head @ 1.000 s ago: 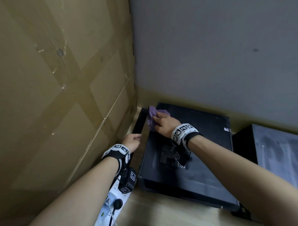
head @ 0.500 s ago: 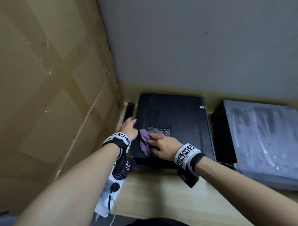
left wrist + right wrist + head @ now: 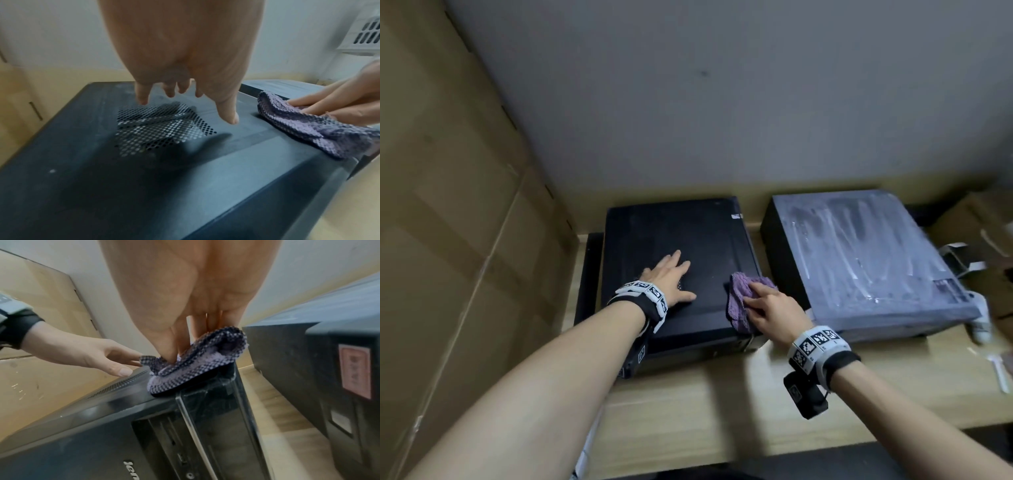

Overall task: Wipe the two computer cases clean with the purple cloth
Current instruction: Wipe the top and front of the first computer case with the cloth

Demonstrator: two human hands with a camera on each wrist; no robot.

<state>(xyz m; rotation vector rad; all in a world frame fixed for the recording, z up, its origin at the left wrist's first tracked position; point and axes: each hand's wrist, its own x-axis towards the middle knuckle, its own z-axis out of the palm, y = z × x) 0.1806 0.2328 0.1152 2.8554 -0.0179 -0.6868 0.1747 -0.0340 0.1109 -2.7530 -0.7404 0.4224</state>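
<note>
The crumpled purple waffle-weave cloth (image 3: 743, 301) shows a lilac-and-dark checked texture. The flat black metal computer case (image 3: 688, 236) at the bench's left end carries a panel of fine round holes (image 3: 160, 128). The second black case (image 3: 859, 260) has a top streaked pale grey-white and a red label (image 3: 354, 373). The wooden bench (image 3: 722, 411) is light tan. The wristbands (image 3: 816, 346) bear black-and-white square markers.

We can read little. On the front panel of the black computer case (image 3: 86, 443), near its lower edge in the right wrist view, pale letters spell "len", cut off by the picture's edge. The other case (image 3: 308, 369) carries a reddish sticker (image 3: 354, 374) on its front, its print too blurred to read. The wrist bands (image 3: 816, 344) bear black-and-white square codes, no words.
</note>
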